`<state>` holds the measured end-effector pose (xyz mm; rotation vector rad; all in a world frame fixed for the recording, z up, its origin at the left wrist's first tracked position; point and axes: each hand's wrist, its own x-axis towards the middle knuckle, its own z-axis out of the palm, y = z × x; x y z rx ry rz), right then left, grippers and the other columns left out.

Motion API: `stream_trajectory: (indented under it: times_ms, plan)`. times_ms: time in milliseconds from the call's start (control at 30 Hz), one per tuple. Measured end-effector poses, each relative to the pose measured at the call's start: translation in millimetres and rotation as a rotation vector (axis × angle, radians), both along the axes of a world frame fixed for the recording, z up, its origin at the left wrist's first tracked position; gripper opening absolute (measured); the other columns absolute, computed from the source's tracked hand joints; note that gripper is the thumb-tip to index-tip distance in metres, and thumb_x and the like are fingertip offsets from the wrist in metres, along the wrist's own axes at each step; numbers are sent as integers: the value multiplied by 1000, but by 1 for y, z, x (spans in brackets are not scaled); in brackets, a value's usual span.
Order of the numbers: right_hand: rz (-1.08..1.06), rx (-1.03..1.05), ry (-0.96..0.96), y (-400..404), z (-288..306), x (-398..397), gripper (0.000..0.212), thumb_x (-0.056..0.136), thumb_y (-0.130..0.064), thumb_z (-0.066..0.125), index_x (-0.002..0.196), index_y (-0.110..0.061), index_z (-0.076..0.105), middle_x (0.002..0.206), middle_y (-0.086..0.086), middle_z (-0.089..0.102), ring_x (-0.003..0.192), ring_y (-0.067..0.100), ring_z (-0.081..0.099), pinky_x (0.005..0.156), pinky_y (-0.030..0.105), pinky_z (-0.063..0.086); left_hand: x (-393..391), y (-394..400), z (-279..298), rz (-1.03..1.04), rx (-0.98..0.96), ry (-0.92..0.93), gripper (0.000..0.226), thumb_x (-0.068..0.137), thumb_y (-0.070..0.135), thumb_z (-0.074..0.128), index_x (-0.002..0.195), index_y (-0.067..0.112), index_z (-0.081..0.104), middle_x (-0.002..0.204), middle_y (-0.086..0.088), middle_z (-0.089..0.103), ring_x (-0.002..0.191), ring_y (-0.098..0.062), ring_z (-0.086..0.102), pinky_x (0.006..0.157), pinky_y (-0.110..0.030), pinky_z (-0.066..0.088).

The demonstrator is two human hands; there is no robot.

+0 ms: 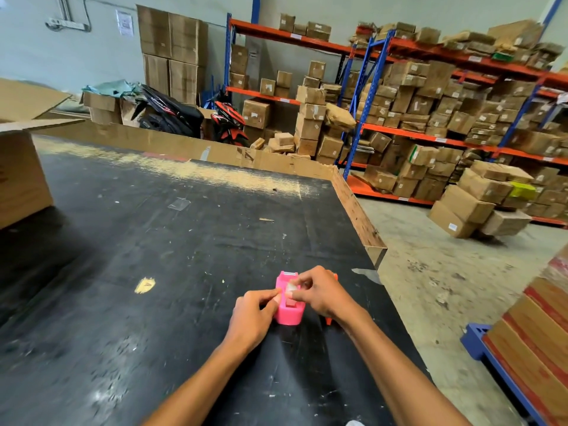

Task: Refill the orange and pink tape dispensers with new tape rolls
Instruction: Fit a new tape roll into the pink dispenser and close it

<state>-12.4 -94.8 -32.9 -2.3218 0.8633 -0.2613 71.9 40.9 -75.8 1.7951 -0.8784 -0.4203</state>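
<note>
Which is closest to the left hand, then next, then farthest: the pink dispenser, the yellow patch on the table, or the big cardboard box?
From the left hand:
1. Pink dispenser, touching the fingers, just to the right.
2. Yellow patch, on the black table to the left.
3. Big cardboard box, at the far left edge.

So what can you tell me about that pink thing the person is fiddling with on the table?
The pink tape dispenser is a small, bright, glossy plastic-looking block with a rounded near end and a pale metal-looking strip at its far end. It sits on the black table near the right edge. The left hand touches its left side; the right hand covers its right side, fingers pinching something pale and clear, likely tape, over its open top. An orange piece peeks out behind the right hand.
</note>
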Motion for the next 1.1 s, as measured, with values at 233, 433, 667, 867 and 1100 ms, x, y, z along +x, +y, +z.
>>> stream_trajectory:
  times_ms: [233, 433, 667, 867, 1100]
  plan:
    - [-23, 86, -66, -4, 1, 0, 26, 74, -21, 80, 97, -9, 75, 59, -11, 46, 54, 3, 40, 53, 18, 32, 5, -4, -1, 10, 0, 34, 25, 91, 23, 61, 112, 18, 72, 108, 1, 76, 95, -5, 68, 91, -32, 54]
    - [-1, -25, 9, 1, 0, 3, 28, 73, -31, 78, 97, -17, 73, 60, -13, 41, 60, 8, 40, 53, 23, 31, 5, -3, -3, -5, -1, 32, 24, 90, 18, 61, 112, 14, 72, 103, -2, 77, 80, 2, 66, 78, -16, 49]
    - [41, -28, 32, -4, 3, 0, 39, 85, -35, 64, 120, -17, 65, 88, -7, 56, 83, 10, 50, 74, 25, 36, 4, -4, -3, -18, -16, 26, 24, 90, 19, 61, 110, 17, 73, 98, 1, 78, 85, -2, 67, 67, -1, 45]
    - [64, 35, 123, -9, 7, 4, 45, 81, -39, 70, 120, -16, 65, 93, -1, 58, 92, 16, 52, 75, 27, 38, 6, -3, -2, -12, -16, 18, 23, 90, 17, 62, 110, 16, 73, 96, 4, 77, 67, 21, 59, 63, 4, 44]
    - [117, 54, 58, -13, 10, 2, 34, 74, -26, 78, 104, -10, 71, 65, -8, 44, 59, 6, 38, 55, 22, 30, 5, -4, -1, -26, -33, 26, 23, 90, 19, 63, 110, 17, 73, 75, 26, 71, 64, 19, 61, 65, 0, 47]
